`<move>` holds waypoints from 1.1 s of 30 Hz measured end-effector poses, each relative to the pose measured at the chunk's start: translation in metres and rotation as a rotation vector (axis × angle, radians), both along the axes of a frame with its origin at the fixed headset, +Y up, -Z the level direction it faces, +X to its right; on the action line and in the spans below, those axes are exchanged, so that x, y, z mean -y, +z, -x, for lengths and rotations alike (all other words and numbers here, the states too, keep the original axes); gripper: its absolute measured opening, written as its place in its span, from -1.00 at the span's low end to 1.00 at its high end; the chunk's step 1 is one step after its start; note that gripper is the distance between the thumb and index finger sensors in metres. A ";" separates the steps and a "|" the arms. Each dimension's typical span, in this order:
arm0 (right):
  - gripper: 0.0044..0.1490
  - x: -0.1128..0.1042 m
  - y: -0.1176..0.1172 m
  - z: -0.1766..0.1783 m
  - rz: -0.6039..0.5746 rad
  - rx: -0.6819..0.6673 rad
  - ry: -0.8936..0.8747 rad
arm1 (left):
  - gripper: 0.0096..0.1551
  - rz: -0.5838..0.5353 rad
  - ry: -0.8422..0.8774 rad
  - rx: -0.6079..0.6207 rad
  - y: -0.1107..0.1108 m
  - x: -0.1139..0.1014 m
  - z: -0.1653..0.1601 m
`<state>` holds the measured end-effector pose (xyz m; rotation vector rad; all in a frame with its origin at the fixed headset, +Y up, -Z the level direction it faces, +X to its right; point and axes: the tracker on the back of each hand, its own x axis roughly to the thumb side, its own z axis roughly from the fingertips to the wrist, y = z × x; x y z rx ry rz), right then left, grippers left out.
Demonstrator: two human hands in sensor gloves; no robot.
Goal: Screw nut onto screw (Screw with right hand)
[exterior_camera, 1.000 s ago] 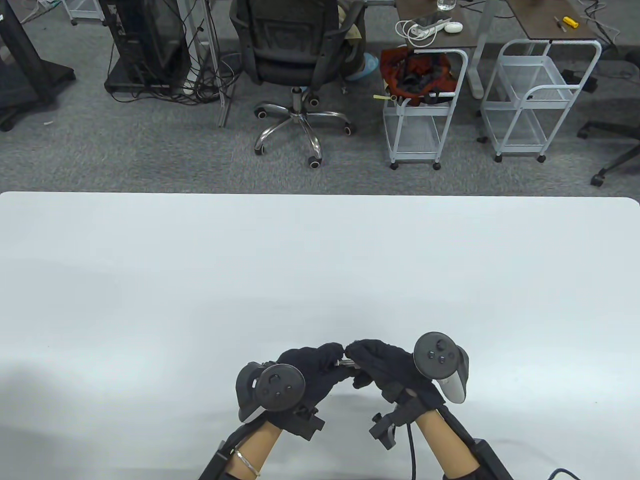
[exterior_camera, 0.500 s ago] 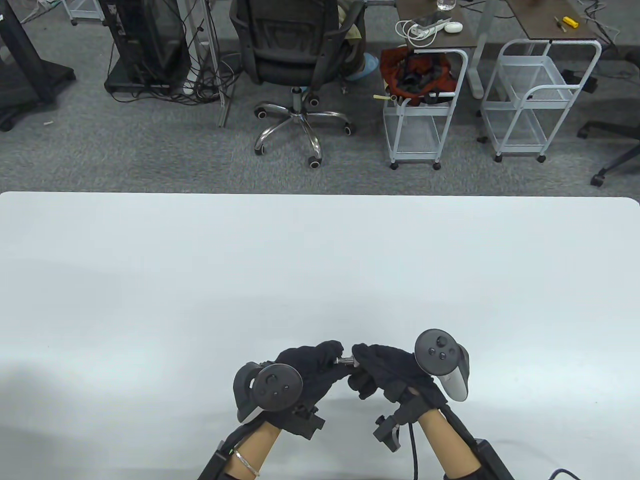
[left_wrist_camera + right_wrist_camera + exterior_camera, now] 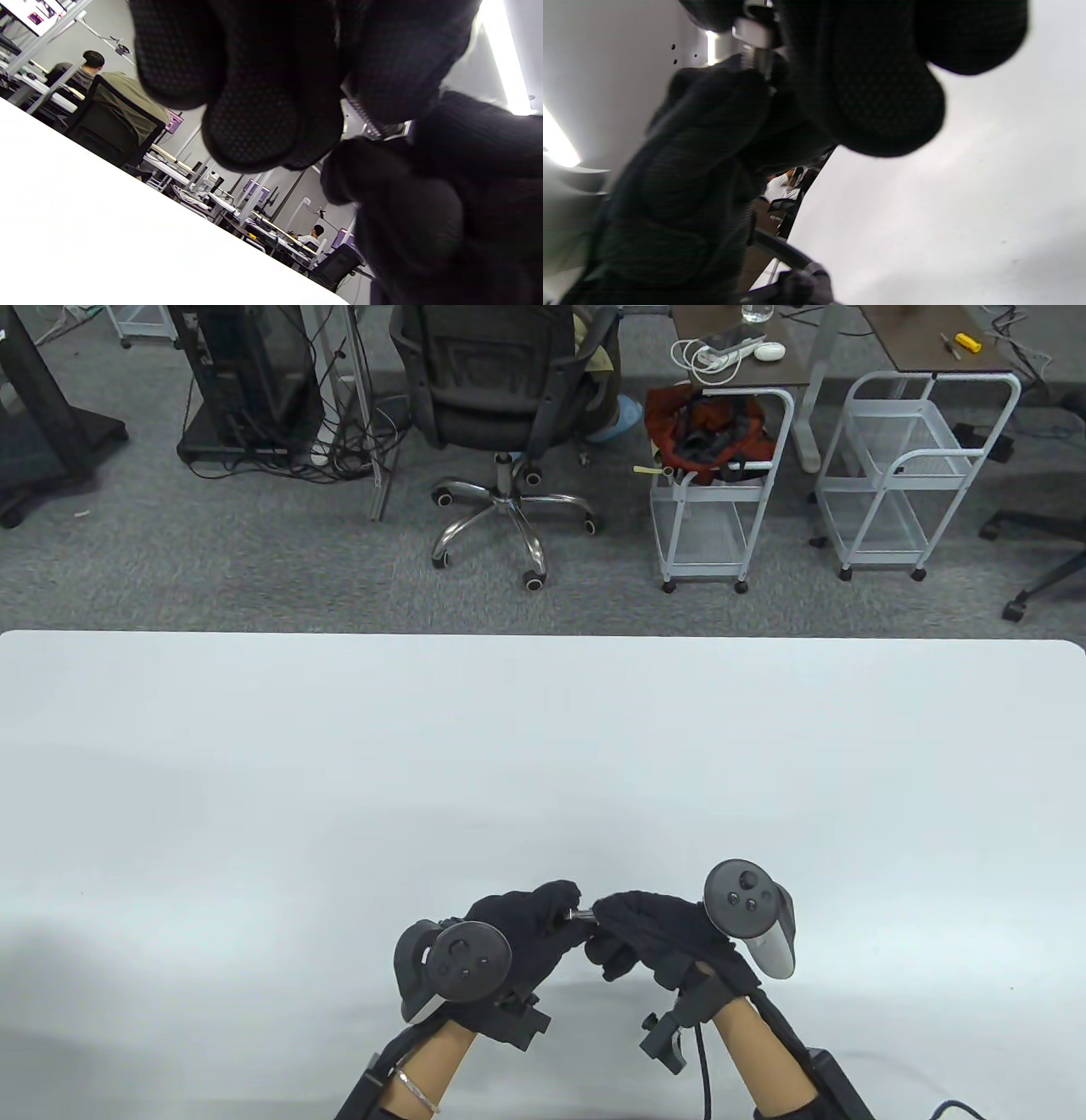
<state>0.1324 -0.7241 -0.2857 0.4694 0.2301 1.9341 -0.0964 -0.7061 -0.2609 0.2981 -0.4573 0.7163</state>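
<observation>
Both hands barely shifted over the last second, staying fingertip to fingertip low over the white table (image 3: 543, 746). Left hand (image 3: 517, 937) pinched the screw (image 3: 582, 913), its threaded shaft bridging the gap. Right hand (image 3: 649, 929) closed its fingertips (image 3: 882, 97) around the nut (image 3: 751, 33) on that shaft, other fingers curled under.

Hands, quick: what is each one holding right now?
Left hand: fingers grip one end of the small silver metal screw, held above the table.
Right hand: fingers pinch its other end, where the nut should be; the nut itself is hidden.
</observation>
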 end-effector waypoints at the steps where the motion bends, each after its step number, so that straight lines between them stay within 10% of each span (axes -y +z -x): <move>1: -0.33 0.001 0.000 -0.001 0.005 0.022 0.003 | -0.51 0.000 0.000 0.003 0.000 0.000 0.000; 33: -0.22 -0.004 0.000 -0.005 -0.008 -0.061 -0.020 | -0.50 -0.018 -0.016 -0.007 0.003 -0.003 -0.003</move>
